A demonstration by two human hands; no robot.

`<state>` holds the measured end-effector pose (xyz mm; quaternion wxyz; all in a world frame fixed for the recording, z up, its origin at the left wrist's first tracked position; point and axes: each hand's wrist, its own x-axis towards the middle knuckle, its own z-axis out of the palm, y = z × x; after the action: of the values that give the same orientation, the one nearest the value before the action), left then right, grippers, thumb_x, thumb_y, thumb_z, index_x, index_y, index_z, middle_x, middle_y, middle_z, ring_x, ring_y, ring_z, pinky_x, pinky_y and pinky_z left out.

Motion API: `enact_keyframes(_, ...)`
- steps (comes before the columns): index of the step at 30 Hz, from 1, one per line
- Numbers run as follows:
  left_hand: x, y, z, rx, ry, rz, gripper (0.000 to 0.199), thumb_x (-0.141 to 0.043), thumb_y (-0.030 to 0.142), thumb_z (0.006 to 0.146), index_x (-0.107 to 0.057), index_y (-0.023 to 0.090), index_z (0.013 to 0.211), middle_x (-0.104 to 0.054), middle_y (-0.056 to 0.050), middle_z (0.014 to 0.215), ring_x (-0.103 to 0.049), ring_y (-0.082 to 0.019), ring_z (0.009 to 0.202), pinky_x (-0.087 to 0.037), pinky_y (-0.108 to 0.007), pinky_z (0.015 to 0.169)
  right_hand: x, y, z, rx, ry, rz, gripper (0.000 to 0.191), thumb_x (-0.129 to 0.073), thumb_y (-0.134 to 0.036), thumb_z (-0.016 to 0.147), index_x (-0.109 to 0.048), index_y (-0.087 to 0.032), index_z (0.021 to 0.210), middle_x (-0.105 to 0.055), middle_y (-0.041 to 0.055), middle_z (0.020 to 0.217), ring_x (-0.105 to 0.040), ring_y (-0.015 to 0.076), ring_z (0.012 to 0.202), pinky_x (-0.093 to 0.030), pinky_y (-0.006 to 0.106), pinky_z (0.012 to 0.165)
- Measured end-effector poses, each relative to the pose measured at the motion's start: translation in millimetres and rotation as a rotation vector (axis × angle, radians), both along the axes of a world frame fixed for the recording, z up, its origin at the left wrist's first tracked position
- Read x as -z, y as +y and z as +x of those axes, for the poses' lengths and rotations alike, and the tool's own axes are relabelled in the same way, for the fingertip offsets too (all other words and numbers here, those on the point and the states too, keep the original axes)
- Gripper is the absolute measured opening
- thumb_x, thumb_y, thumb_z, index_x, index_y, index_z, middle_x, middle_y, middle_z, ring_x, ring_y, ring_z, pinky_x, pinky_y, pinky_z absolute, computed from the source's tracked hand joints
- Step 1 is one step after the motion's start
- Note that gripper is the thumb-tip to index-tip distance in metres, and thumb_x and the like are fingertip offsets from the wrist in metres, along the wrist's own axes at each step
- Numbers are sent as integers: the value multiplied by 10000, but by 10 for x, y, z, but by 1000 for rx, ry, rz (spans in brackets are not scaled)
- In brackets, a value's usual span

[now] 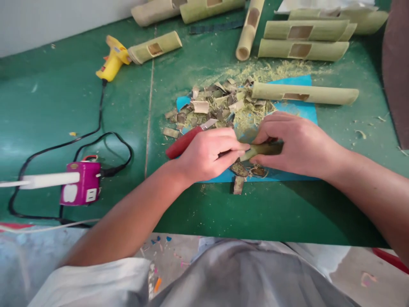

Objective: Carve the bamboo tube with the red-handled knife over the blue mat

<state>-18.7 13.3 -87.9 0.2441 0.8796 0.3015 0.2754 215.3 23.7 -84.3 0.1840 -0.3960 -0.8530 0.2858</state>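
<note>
My right hand (287,143) grips a short green bamboo piece (260,150) above the blue sheet (297,174). The fingers of my left hand (212,153) are pressed together at the left end of that piece; whether they pinch something small is hidden. A red-handled knife (183,143) lies just left of my left hand, its blade pointing up and right. Behind my hands is a heap of bamboo chips (220,100) and shavings. One long bamboo tube (335,94) with a cut window rests behind my right hand.
On the green table (204,209), more windowed bamboo tubes (303,50) lie at the back. A yellow glue gun (113,59) touches another tube (159,47) at the back left. Its black cable runs near a purple power block (79,184) at the left.
</note>
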Motion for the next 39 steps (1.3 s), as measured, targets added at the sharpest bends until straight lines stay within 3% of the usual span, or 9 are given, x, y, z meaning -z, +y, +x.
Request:
enact_keyframes(16, 5, -7, 17, 26, 2, 63, 182, -565, 203, 949, -715, 151, 861, -633, -26, 737, -591, -112, 667, -478, -231, 625, 16, 5, 1, -11, 4, 17, 184, -716, -347, 747, -566, -241, 736, -599, 38, 796, -552, 228, 813, -424, 366, 711)
enact_keyframes(19, -4, -29, 1, 39, 34, 164, 175, -539, 185, 957, -712, 157, 958, -645, -32, 764, -588, -115, 678, -485, -239, 636, 13, 14, 5, -27, 8, 17, 186, -698, -357, 766, -562, -233, 735, -589, 39, 788, -544, 221, 811, -418, 360, 707)
enact_keyframes(24, -8, -37, -7, 69, 175, 358, 184, -523, 191, 961, -706, 171, 951, -620, -33, 728, -569, -143, 681, -470, -276, 630, -10, 34, 17, -89, 44, 24, 138, -656, -321, 805, -577, -229, 738, -586, 37, 770, -535, 210, 803, -411, 355, 721)
enact_keyframes(28, 2, -39, -16, 81, 144, 367, 171, -529, 171, 953, -682, 155, 1028, -622, -34, 731, -563, -147, 674, -470, -279, 625, -35, 38, 13, -106, 38, -3, 131, -659, -333, 810, -605, -231, 747, -609, 46, 798, -547, 223, 828, -417, 359, 730)
enact_keyframes(39, 36, -54, -7, 62, 123, 360, 169, -523, 190, 966, -686, 154, 991, -630, -41, 748, -572, -140, 686, -473, -273, 633, -33, 31, 9, -99, 33, 26, 140, -632, -325, 827, -595, -221, 741, -588, 46, 769, -526, 212, 794, -413, 360, 722)
